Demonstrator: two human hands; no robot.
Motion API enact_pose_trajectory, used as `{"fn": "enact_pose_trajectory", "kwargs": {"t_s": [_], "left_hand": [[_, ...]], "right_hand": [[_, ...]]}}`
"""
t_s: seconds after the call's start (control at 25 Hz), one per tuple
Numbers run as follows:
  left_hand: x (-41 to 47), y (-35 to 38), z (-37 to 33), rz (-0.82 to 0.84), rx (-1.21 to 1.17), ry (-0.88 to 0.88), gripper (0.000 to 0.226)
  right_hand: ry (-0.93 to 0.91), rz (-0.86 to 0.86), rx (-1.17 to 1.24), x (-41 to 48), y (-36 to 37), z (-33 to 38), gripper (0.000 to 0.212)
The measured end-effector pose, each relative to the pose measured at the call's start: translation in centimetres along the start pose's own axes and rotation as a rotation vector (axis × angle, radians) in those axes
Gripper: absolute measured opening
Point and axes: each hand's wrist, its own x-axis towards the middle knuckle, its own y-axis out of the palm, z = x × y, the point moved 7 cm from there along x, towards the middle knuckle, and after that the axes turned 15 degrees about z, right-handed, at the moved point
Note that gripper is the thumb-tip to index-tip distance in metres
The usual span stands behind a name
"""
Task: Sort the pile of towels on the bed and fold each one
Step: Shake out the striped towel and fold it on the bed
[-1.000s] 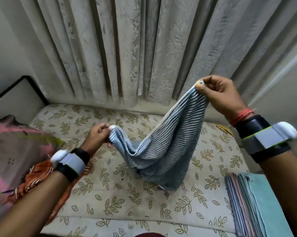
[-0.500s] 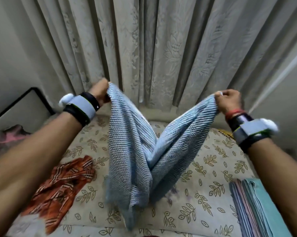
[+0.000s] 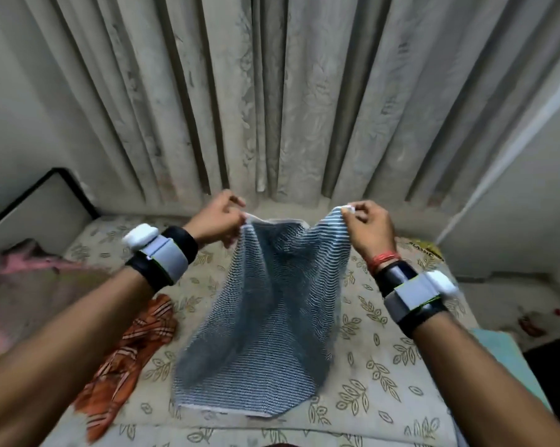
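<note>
Pink and green crumpled cloth: it lies in a loose heap at the far left of the bed, well apart from your hands. I read it as part of the unsorted pile, waiting its turn.

Orange checked cloth: rumpled on the sheet just under your left forearm, also unfolded, pushed aside so the middle of the bed is free to work on.

Left hand: your thumb and fingers are pinched together on the top left corner of the towel, raised above the mattress so the cloth can drop straight.

Blue-and-white striped woven towel: this is the piece in hand. It hangs between your two hands with its top edge sagging a little in the middle. The lower hem is blurred and low over the sheet; you cannot tell whether it touches. Holding it by both corners squares it up for a first fold.

Right hand: it clamps the top right corner, white hem bunched in the fingertips, level with the other hand so the edges match.

Cream leaf-print bed sheet: bare beneath the towel, the likely spot to lay it flat.

Flat teal cloth: it sits at the bed's right edge, partly hidden by your right forearm. It looks already folded, kept separate from the heap.
</note>
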Motion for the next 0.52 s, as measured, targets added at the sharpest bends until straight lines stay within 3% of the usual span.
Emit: {"fn": "enact_pose_trajectory", "kwargs": {"t_s": [0.28,0.36,0.52], "left_hand": [[0.3,7.7,-3.0,0.279,-0.157,0.025,0.023],[0.3,8.6,-3.2,0.296,-0.171,0.053,0.020],[-0.1,8.8,-3.1,0.315,-0.214,0.097,0.018]], "right_hand": [[-0.033,0.315,0.101,-3.5,7.9,2.2,0.016],[-0.032,0.309,0.136,-4.0,8.2,2.0,0.021],[-0.102,0.312,0.140,-5.2,8.0,2.2,0.007]]}}
